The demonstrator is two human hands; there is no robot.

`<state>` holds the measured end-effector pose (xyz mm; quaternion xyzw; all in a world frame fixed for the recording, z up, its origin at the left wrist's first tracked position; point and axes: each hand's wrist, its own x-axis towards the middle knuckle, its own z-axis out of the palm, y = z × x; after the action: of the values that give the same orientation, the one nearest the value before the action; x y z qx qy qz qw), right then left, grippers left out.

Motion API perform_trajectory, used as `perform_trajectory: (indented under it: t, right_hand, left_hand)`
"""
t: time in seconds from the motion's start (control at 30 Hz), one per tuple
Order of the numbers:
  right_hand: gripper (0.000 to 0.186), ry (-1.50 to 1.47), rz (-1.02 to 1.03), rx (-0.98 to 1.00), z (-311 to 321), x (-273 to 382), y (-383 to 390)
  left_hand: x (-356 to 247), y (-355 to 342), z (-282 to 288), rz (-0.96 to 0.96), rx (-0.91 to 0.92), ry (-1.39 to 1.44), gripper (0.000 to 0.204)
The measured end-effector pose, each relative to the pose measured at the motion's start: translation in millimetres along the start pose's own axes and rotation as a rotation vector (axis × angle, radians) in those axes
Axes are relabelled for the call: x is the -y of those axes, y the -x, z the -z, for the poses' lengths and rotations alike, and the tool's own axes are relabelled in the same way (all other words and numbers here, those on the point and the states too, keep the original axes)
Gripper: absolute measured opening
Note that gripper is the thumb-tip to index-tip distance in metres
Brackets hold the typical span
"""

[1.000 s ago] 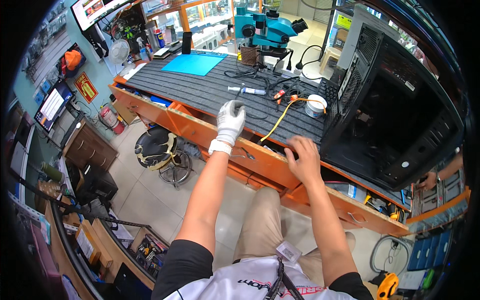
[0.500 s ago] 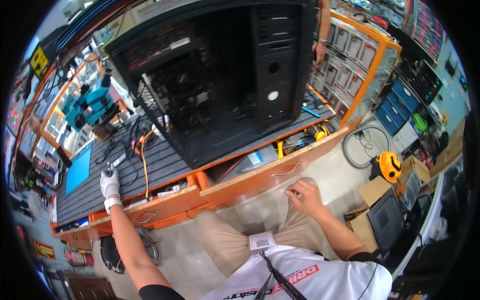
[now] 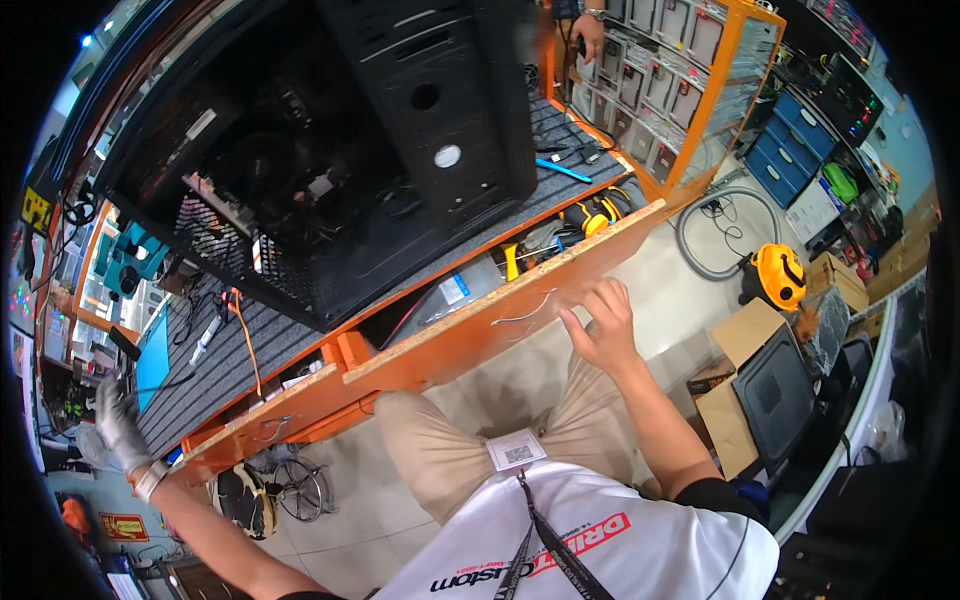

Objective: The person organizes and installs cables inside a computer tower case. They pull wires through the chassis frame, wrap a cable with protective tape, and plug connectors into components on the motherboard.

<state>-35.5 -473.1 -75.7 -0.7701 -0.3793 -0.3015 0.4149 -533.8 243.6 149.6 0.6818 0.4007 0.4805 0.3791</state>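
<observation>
A black computer case (image 3: 420, 190) with its side open stands tilted in view on the grey ribbed mat (image 3: 215, 385) of the workbench. My left hand (image 3: 122, 428), in a white glove, is stretched out past the bench's left end, near a clear plastic bag. Motion smears its fingers, so I cannot see whether it holds anything. A slim white tool (image 3: 205, 340) with a dark cable beside it lies on the mat. My bare right hand (image 3: 603, 325) hovers just off the open drawer's front (image 3: 500, 310), fingers loosely bent and apart from the thumb, with nothing in it.
Yellow-handled tools (image 3: 595, 215) fill part of the open drawer. A teal microscope (image 3: 130, 258) and a blue sheet (image 3: 153, 365) are on the left. To the right are a yellow vacuum cleaner (image 3: 778, 278), an open cardboard box (image 3: 735, 430) and another person's hand (image 3: 588, 38).
My left hand has moved left, away from the white tool on the mat. My right hand has risen from my knee toward the drawer front. The whole view has shifted, with the case now further left.
</observation>
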Motion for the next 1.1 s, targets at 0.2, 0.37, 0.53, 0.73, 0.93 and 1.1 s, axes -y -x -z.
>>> perform_trajectory:
  t: [0.2,0.37,0.53,0.73,0.93,1.1]
  right_hand:
    - [0.013,0.084,0.014,-0.054,14.8,-80.7,-59.5]
    - [0.014,0.244,-0.053,-0.253,46.1,-166.9,-110.3]
    - [0.026,0.123,-0.054,0.03,6.7,-134.2,-72.0]
    - [0.048,0.096,0.018,0.167,9.4,-89.5,-57.4]
    - [0.051,0.208,0.029,0.139,11.9,-99.2,-51.8]
    - [0.042,0.033,-0.075,0.156,27.6,-84.2,-15.2]
  left_hand:
    - [-110.6,40.4,74.5,-0.301,0.053,-0.134,0.049]
    - [-137.5,99.4,159.5,-0.473,-0.16,-0.423,0.042]
    - [-33.7,181.5,152.1,-0.262,-0.101,-0.427,0.032]
    - [31.3,256.4,79.5,0.003,-0.013,-0.475,0.013]
    - [63.1,260.1,34.4,-0.008,0.059,-0.354,0.011]
    - [76.1,284.1,33.5,0.054,0.119,-0.325,0.015]
